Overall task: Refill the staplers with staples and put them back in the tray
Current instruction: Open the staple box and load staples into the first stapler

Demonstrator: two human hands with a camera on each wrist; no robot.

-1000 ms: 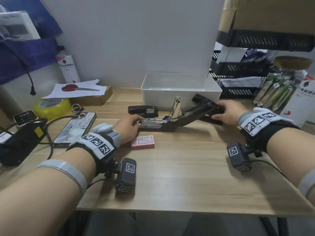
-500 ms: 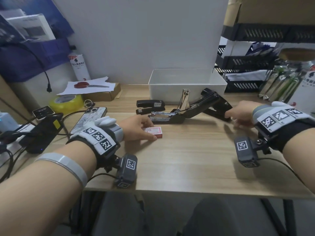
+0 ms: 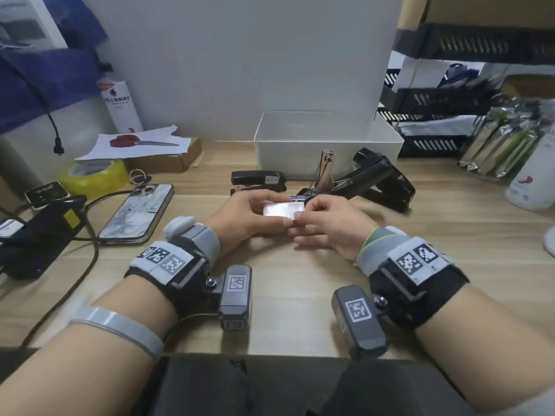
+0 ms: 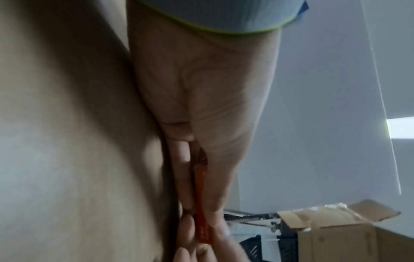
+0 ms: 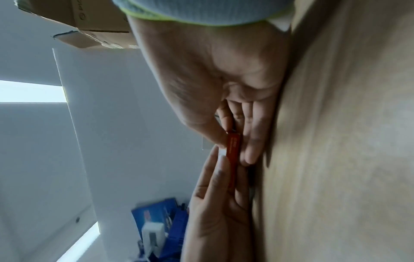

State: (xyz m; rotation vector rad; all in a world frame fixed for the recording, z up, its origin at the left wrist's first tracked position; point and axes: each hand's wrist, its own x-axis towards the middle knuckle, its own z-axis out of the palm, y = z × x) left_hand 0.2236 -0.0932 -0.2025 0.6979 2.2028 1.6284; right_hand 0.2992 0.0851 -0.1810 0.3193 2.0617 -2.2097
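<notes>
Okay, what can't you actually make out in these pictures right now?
- Small red-and-white staple box: print washed out by glare in the head view; both wrist views show only its red edge.
- White rectangular plastic tray: its near wall hides the floor.
- Open black stapler: hands cover its magazine.

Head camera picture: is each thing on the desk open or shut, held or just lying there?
Small red-and-white staple box: held, pinched by both hands.
Left hand: pinching the box.
Right hand: pinching the box.
Large black stapler: swung open, lying on the desk.
Small black stapler: shut, lying untouched.
White plastic tray: no stapler visible inside.
</notes>
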